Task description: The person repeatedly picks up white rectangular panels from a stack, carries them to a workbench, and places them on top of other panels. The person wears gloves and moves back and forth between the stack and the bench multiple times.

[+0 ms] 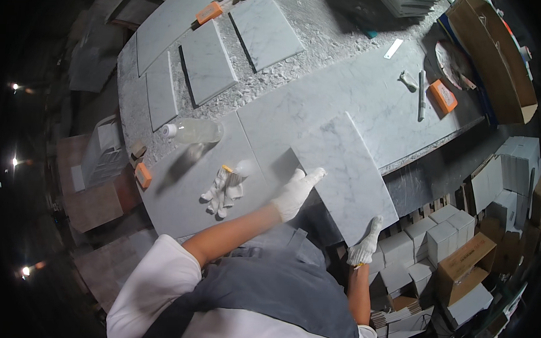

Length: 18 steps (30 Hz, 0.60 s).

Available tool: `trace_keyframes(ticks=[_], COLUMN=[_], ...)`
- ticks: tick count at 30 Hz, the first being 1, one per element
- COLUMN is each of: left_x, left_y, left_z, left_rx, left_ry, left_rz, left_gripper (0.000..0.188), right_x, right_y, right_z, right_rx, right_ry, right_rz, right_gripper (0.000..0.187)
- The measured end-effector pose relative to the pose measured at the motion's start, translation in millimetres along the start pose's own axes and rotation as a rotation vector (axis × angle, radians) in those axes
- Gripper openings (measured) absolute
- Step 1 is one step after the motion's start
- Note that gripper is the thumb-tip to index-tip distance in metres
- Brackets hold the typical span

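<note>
A rectangular marble tile (pixel 349 172), pale grey with darker veins, is tilted at the near edge of the table, its far end over the tabletop. My left hand (pixel 298 191), in a white knit glove, grips its left edge with the thumb on top. At the near right corner my right hand (pixel 367 244), gloved too, holds the edge. The fingers of both hands are hidden beneath the tile. Left of it, a spare pair of white gloves (pixel 226 191) lies on the pale stone slab (pixel 178 201), near a clear plastic bottle (pixel 196 131) lying on its side.
Several marble tiles (pixel 208 63) lie on a rubble-strewn surface at the far left. An orange block (pixel 444 97), a marker-like stick (pixel 422 96) and a round dish (pixel 453 65) are at the far right. White boxes (pixel 442 237) and an open carton (pixel 466 267) stand low on the right.
</note>
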State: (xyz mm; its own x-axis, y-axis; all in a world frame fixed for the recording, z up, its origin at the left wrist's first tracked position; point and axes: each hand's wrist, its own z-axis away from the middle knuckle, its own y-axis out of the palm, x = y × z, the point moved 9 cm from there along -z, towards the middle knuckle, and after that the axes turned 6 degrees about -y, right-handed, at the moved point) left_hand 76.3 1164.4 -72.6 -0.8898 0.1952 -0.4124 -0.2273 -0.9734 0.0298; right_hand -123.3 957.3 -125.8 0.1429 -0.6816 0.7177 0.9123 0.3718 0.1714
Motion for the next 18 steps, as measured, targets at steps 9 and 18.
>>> trace_keyframes(ticks=[9,18], left_x=[-26,-101], left_y=[6,17], left_z=[-2,-52], left_rx=[-0.056,-0.091], left_ry=[0.112,0.200], left_rz=[-0.060,-0.156], left_gripper=[0.060,0.089], right_x=[6,56], right_y=[35,103], right_z=[12,-44], right_rx=[0.020,-0.057], right_ry=[0.172,0.161], right_rz=[-0.281,-0.160], right_gripper=[0.058,0.065])
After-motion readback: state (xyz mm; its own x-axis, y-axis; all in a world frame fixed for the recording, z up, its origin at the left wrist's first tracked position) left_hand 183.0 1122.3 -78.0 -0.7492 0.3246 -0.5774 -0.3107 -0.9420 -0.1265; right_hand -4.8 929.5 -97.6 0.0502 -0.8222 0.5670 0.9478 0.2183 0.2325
